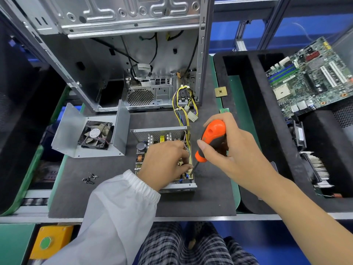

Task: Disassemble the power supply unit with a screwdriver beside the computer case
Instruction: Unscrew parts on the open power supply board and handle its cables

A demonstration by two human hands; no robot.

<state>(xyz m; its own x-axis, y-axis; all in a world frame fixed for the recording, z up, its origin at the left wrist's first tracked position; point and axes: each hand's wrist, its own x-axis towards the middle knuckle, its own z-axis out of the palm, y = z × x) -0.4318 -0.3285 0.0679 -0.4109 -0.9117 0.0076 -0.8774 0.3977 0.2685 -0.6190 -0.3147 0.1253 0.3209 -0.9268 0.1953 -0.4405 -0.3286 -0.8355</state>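
Power supply (164, 134) sits open on the table (114, 188) in front of the computer case (118, 54). Right hand (225, 150) wraps the screwdriver (210, 138) — tip down at a board screw; left hand (166, 161) pinches wires aside, prob. to clear access.

Right hand (225, 148) grips screwdriver (211, 139) over open power supply (164, 134); left hand (165, 161) inside.

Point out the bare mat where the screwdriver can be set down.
Bare mat lies right of the power supply unit, below the right hand. Another patch sits between the screws and the cover with fan. Crowded: the wire bundle beside the computer case.
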